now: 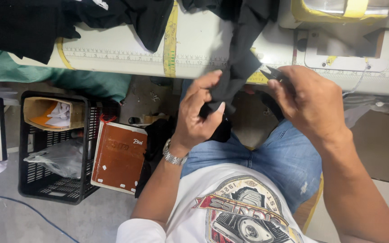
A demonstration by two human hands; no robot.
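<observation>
Running across the top of the view, a pale sewing table [122, 56] is showing its front edge, marked with a printed ruler strip and crossed by a yellow measuring tape [170, 40]. Black cloth [28, 24] is lying heaped on the table's left part and spilling over its edge, while a strip of black fabric [239, 58] is hanging down over the edge near the middle, into the space above the person's lap. The left hand [199, 112] is pinching the lower end of that strip between thumb and curled fingers, just below the table edge; a metal watch [173, 156] is sitting on its wrist. The right hand [309, 101] is closing around small dark thread snips [273, 73], whose tips are pointing toward the strip and lying just beside it. Both hands are working in the narrow gap between the table edge and the blue jeans [271, 157]. To the left, on the grey floor, a black plastic crate [46, 184] is holding a cardboard box and a clear bag, with a brown book [120, 155] leaning against its right side, leaving little free room there.
</observation>
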